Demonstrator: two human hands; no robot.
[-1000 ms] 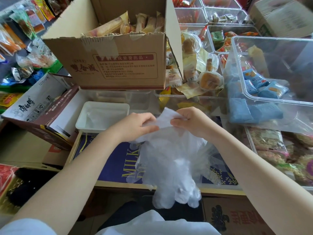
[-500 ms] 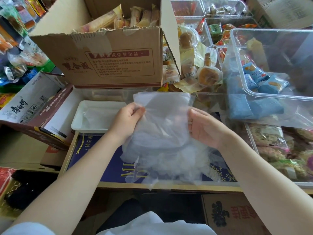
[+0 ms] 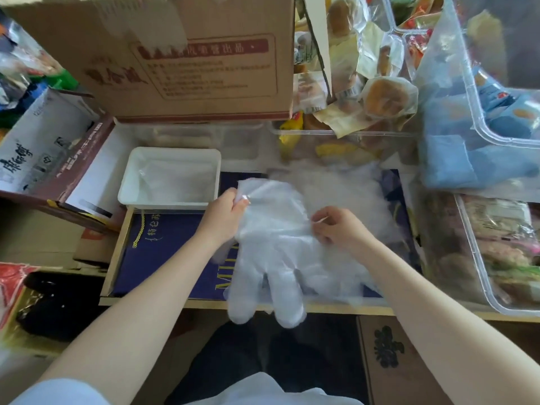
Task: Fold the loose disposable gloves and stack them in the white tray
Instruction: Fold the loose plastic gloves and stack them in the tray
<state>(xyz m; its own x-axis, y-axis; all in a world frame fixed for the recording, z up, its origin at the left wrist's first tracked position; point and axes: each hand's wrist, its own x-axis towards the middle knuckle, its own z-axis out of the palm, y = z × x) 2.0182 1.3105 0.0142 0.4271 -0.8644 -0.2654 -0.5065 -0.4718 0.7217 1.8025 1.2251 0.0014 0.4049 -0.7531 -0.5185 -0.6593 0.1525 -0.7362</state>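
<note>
Nearest me, the disposable glove [image 3: 271, 244] hangs fingers-down, its long axis running from its cuff toward my body. My left hand [image 3: 223, 217] pinches the cuff corner and my right hand [image 3: 336, 226] pinches its side edge. Beyond my left hand, just beside it, sits the white tray [image 3: 171, 203], so I judge the left nearer for placing.

Bright, soft daylight; mild motion blur throughout, wide-angle bending at the edges.
</note>
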